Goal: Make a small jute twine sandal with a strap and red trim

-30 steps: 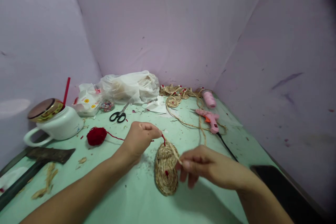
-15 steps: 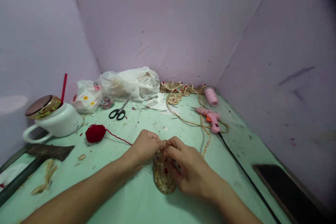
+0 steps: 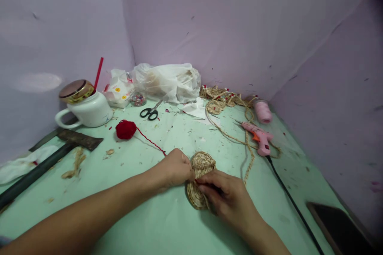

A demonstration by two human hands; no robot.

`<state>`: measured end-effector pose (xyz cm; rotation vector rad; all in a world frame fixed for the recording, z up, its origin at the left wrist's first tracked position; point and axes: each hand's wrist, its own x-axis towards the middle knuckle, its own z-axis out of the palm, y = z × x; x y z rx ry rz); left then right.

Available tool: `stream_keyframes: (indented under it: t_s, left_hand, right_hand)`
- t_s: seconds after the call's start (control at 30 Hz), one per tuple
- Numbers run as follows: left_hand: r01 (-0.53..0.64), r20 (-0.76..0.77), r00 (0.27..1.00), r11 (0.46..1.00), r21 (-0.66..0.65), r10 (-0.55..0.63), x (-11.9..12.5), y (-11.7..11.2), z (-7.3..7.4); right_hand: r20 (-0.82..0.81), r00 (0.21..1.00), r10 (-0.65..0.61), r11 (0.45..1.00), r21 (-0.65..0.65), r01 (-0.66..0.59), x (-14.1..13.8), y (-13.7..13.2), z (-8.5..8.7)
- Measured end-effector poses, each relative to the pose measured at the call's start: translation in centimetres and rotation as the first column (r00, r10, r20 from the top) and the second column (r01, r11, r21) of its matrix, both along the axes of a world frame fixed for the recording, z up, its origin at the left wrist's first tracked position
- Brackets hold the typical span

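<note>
Centrally, a coiled straw piece lies on the green table, its middle partly hidden by both hands. The left hand has its fingers curled together, clamped on the red strand that runs from a yarn ball. The right hand meets it over the straw piece, thumb and forefinger near each other beside a speck of red (whether they pinch it cannot be told). Behind lie scissors; to the right, a pink glue gun rests near a loose straw cord.
</note>
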<state>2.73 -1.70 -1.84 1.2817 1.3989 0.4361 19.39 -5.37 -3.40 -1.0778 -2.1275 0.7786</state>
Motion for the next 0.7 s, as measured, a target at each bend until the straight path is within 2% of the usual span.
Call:
stream_keyframes:
  t_s: [0.1, 0.17, 0.23, 0.3, 0.37, 0.43, 0.53, 0.7]
  left_hand:
    - [0.027, -0.034, 0.999, 0.998, 0.056, -0.025, 0.1, 0.0, -0.8]
    - [0.049, -0.07, 0.997, 0.994, 0.098, -0.042, 0.1, -0.1, -1.0]
    - [0.07, -0.103, 0.993, 0.988, 0.134, -0.056, 0.2, -0.2, -1.0]
    - [0.085, -0.126, 0.99, 0.982, 0.167, -0.064, 0.3, -0.4, -0.9]
    - [0.098, -0.138, 0.988, 0.975, 0.201, -0.07, 0.4, -0.5, -0.9]
    - [0.108, -0.147, 0.986, 0.967, 0.232, -0.074, 0.5, -0.6, -0.9]
    - [0.117, -0.162, 0.984, 0.959, 0.258, -0.077, 0.6, -0.6, -1.1]
    - [0.131, -0.18, 0.98, 0.954, 0.27, -0.084, 0.6, -0.6, -1.1]
  right_hand:
    - [0.111, 0.98, -0.166, 0.976, -0.124, 0.179, -0.1, 0.1, -0.3]
    - [0.177, 0.962, -0.209, 0.954, -0.18, 0.24, -0.1, 0.2, -0.1]
    - [0.172, 0.969, -0.177, 0.969, -0.144, 0.203, -0.1, 0.1, 0.2]
    - [0.1, 0.99, -0.1, 0.994, -0.043, 0.104, -0.2, 0.0, 0.4]
    - [0.021, 1.0, -0.011, 0.999, 0.045, 0.01, -0.3, -0.1, 0.3]
    - [-0.03, 0.998, 0.048, 0.996, 0.079, -0.046, -0.4, -0.2, -0.1]
    - [-0.071, 0.997, 0.035, 0.999, 0.016, -0.034, -0.5, -0.1, -0.7]
    - [-0.087, 0.993, -0.085, 0.971, -0.229, 0.063, -0.3, 0.3, -0.7]
